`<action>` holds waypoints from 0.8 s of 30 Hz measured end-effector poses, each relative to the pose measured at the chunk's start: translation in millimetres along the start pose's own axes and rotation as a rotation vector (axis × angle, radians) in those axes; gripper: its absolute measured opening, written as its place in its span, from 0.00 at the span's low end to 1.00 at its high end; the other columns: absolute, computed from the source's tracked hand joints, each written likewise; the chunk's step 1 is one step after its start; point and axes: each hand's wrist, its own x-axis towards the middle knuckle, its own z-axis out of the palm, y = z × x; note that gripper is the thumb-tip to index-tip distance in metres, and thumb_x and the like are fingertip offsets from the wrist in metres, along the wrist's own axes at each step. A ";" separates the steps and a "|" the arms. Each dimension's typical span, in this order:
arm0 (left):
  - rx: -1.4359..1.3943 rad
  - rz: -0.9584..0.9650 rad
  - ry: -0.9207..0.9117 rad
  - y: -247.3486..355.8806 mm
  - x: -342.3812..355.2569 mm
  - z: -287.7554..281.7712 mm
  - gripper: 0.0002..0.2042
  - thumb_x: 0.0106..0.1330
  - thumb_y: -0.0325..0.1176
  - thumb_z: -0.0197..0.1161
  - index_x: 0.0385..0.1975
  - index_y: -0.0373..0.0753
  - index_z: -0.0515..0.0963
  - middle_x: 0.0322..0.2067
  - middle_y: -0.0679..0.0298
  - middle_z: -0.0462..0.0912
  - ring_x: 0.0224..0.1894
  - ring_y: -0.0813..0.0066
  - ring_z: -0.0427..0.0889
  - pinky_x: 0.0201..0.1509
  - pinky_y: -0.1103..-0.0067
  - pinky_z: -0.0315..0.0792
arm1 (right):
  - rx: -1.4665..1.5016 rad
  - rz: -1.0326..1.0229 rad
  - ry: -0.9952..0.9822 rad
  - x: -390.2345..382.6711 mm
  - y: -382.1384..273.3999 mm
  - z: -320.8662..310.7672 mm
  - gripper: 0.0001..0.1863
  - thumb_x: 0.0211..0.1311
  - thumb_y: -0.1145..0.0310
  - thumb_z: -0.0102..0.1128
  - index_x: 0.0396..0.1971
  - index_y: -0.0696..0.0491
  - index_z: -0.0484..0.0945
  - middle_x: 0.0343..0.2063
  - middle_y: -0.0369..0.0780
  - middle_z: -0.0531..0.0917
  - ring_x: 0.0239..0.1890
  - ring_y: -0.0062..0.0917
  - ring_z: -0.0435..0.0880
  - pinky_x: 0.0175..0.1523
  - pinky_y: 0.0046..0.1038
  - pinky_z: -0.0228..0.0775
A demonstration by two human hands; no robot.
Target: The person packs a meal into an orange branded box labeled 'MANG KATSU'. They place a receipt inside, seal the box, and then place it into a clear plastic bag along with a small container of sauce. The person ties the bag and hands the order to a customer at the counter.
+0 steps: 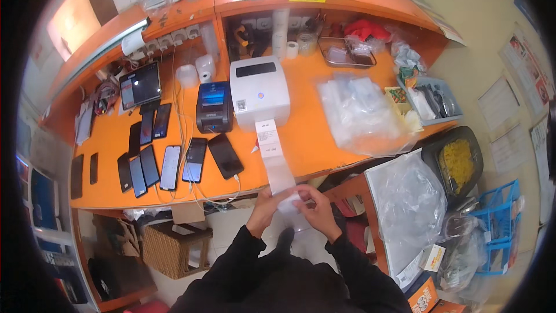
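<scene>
Okay, both hands low center, on the paper strip (280,175). Left hand (263,211) has thumb and fingers closed on its bunched lower end from the left; right hand (319,213) pinches the same end from the right, fingertips nearly together. Strip runs up frame to the white printer (259,90), upper center, print showing near the top. Black device (215,108) just left of printer. Phones (169,168) clustered center left on the orange desk (307,139). Clear bags (354,113) right of center, grey-blue tray (443,119) farther right, beside them.
</scene>
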 end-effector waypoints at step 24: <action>0.339 -0.032 -0.151 -32.6 17.6 -41.5 0.13 0.63 0.35 0.61 0.45 0.39 0.74 0.38 0.66 0.79 0.38 0.77 0.79 0.38 0.78 0.74 | -0.353 -0.511 0.227 -39.1 -0.7 -13.8 0.07 0.47 0.76 0.65 0.28 0.50 0.81 0.37 0.39 0.76 0.45 0.34 0.74 0.49 0.33 0.68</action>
